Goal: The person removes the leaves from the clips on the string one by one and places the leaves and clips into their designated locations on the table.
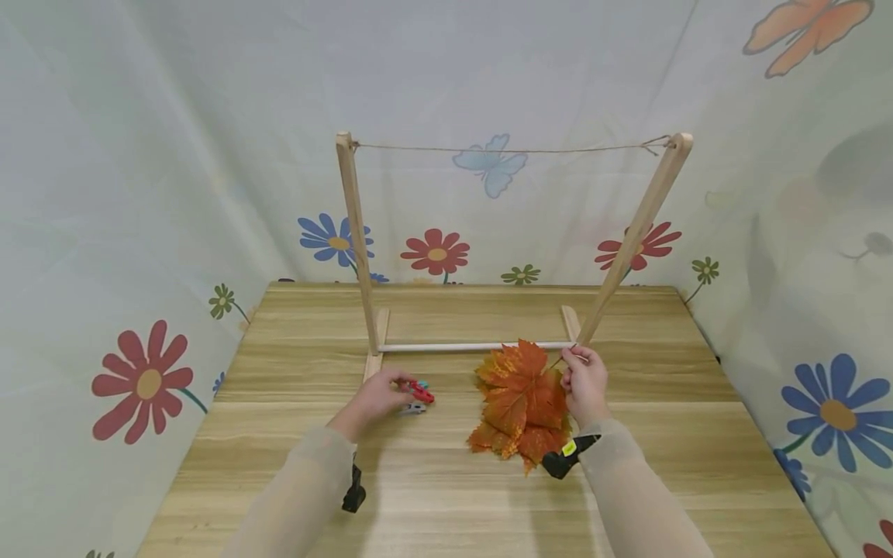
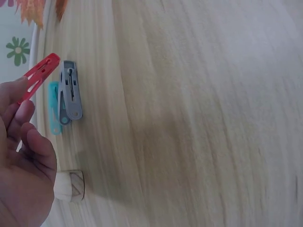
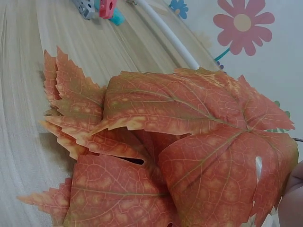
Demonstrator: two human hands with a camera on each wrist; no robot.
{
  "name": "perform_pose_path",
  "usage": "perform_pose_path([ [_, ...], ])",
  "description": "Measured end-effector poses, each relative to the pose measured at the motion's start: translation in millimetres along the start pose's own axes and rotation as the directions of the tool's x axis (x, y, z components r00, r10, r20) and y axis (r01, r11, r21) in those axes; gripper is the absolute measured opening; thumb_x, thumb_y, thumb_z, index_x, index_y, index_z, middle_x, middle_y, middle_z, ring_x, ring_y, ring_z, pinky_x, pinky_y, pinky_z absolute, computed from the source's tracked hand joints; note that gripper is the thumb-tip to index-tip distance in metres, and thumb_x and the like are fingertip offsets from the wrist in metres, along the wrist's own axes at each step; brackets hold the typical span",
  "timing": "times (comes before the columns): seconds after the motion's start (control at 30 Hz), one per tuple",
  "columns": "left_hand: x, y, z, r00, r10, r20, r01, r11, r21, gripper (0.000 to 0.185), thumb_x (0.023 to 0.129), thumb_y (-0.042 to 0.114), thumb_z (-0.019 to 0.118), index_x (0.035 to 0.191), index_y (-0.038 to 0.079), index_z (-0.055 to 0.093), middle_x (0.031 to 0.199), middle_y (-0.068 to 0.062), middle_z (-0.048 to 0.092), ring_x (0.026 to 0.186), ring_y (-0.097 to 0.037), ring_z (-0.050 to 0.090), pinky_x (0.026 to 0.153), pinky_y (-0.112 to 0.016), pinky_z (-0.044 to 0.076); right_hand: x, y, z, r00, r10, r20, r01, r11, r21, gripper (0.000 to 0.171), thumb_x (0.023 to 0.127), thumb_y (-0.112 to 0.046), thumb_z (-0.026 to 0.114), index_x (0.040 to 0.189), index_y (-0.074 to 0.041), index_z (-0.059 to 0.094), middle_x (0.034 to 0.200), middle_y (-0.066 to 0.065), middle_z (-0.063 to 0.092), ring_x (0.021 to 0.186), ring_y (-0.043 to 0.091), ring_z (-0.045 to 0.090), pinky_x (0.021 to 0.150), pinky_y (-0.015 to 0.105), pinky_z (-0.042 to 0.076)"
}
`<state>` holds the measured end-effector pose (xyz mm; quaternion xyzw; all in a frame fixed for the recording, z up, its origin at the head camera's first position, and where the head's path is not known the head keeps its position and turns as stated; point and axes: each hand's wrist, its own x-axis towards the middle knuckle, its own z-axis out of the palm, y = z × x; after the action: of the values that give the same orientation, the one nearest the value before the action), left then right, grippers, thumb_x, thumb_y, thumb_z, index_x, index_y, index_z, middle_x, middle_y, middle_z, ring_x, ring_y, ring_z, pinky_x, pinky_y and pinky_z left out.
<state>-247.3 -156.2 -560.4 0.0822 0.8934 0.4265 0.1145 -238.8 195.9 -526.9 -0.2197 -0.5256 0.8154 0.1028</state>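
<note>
My left hand [image 1: 380,397] pinches a red clothespin [image 2: 41,72] between thumb and fingers, just over the tabletop. Close beside it a grey clothespin [image 2: 73,92] and a teal clothespin [image 2: 54,113] lie together on the wood. My right hand [image 1: 587,381] holds the thin stem of an orange-red maple leaf [image 1: 512,399] between thumb and index finger. Other artificial leaves [image 3: 118,194] overlap beneath it, with jagged edges fanning toward the left. In the right wrist view only a bit of the right hand shows at the lower right edge.
Behind the hands stands a wooden frame with a left post [image 1: 360,248], a right post [image 1: 631,240], a twine line [image 1: 432,148] across the top and a white rod [image 1: 446,347] low down. A flower-patterned cloth [image 1: 446,70] surrounds the wooden table [image 1: 446,504].
</note>
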Motion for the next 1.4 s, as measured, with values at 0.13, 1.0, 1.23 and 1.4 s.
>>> perform_pose_path([
  [0.13, -5.4, -1.0, -0.2, 1.0, -0.007, 0.021, 0.007, 1.0, 0.015, 0.029, 0.07, 0.014, 0.07, 0.098, 0.015, 0.063, 0.085, 0.004, 0.057, 0.082, -0.014, 0.048, 0.068, -0.029, 0.04, 1, 1, -1, 1.0, 0.004, 0.001, -0.004, 1.0, -0.014, 0.016, 0.082, -0.007, 0.059, 0.086, -0.009, 0.043, 0.066, -0.003, 0.057, 0.037, 0.006, 0.033, 0.033, 0.019, 0.025],
  [1.0, -31.9, -20.0, 4.8, 0.995, 0.013, 0.102, -0.004, 0.996, -0.091, 0.032, 0.072, 0.019, 0.069, 0.103, 0.019, 0.061, 0.092, 0.002, 0.057, 0.08, -0.018, 0.047, 0.062, -0.029, 0.041, 7, 10, -7, 0.999, -0.033, 0.022, 0.034, 0.999, -0.043, 0.018, 0.079, -0.012, 0.063, 0.084, -0.013, 0.046, 0.069, -0.004, 0.057, 0.038, 0.004, 0.035, 0.034, 0.018, 0.026],
  [1.23, -36.6, -26.7, 4.3, 0.994, 0.024, 0.106, -0.016, 0.997, -0.073, 0.028, 0.072, 0.019, 0.069, 0.099, 0.019, 0.061, 0.093, 0.002, 0.057, 0.081, -0.016, 0.048, 0.063, -0.028, 0.042, 17, 19, -14, 0.996, -0.071, 0.049, 0.071, 0.997, -0.009, 0.022, 0.077, -0.014, 0.066, 0.085, -0.011, 0.047, 0.069, -0.001, 0.058, 0.038, 0.004, 0.035, 0.033, 0.018, 0.025],
  [1.4, -40.5, -31.0, 4.3, 0.994, 0.01, 0.11, 0.001, 0.995, -0.101, 0.028, 0.071, 0.018, 0.071, 0.097, 0.021, 0.062, 0.09, 0.003, 0.057, 0.081, -0.018, 0.047, 0.064, -0.03, 0.04, 18, 19, -16, 0.998, -0.048, 0.04, 0.048, 0.999, -0.004, 0.024, 0.074, -0.017, 0.069, 0.085, -0.012, 0.048, 0.071, -0.001, 0.059, 0.039, 0.005, 0.036, 0.033, 0.018, 0.026],
])
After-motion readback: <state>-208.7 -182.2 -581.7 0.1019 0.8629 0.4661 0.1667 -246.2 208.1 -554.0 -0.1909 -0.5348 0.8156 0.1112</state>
